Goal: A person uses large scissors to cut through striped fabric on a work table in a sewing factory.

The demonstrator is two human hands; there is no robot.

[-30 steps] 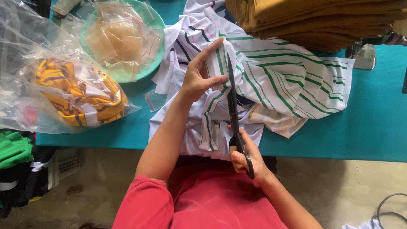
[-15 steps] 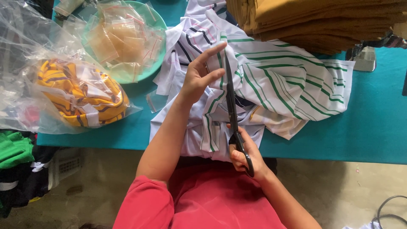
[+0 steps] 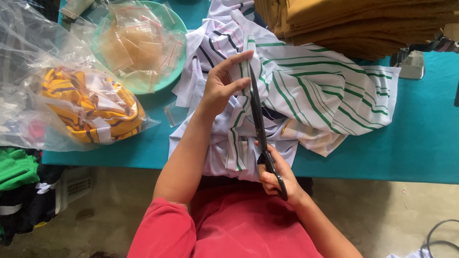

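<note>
Little has changed over the last second: the left hand [image 3: 221,88] has pinched the striped cloth [image 3: 306,95] a bit tighter at its far fold, while the right hand [image 3: 279,177] keeps the scissors [image 3: 260,126] in the same line, so the cutting looks barely advanced. The left grip is closed on the cloth; the right grip is closed through the scissor handles, blades nearly shut. The cloth, white with green stripes, lies rumpled on the teal worktop [image 3: 420,143], its near edge hanging over.

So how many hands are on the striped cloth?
2: the left hand pinches the striped cloth up top, and the right hand works the scissors near the table edge.
</note>
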